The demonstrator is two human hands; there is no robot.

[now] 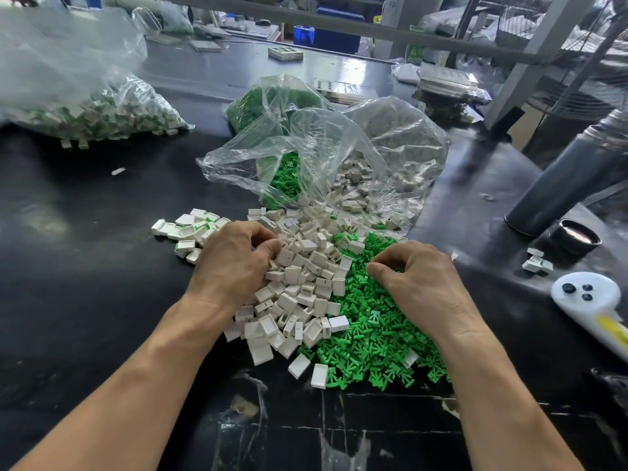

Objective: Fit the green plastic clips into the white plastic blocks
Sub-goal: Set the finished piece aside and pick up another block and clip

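Most of the job lies ahead, to judge by the loose stock on the black worktop (85, 283). The landmark here is the heap of white plastic blocks (299, 287) in the middle of the view; touching its right side spreads an equally large heap of green plastic clips (373, 331), and neither heap looks much reduced. Just behind the white heap, two clear bags lie open toward it, one holding more green clips (282, 178) and one holding more white blocks (384, 164). Finished work shows in two places: a small cluster of assembled blocks (190, 232) with green showing in them, just left of the white heap, and a full clear bag of assembled pieces (102, 113) well to the far left of it. The left hand (234, 263) rests on the left edge of the white heap, its fingers (268, 248) curled down among the blocks; whether it has pinched one I cannot tell. The right hand (414, 277) lies on the green clips just right of the white heap, fingers curled with thumb and forefinger drawn together, seemingly picking up a clip, though none is plainly visible in the pinch. I judge this to be the start of another fitting: a block and a clip each being picked.
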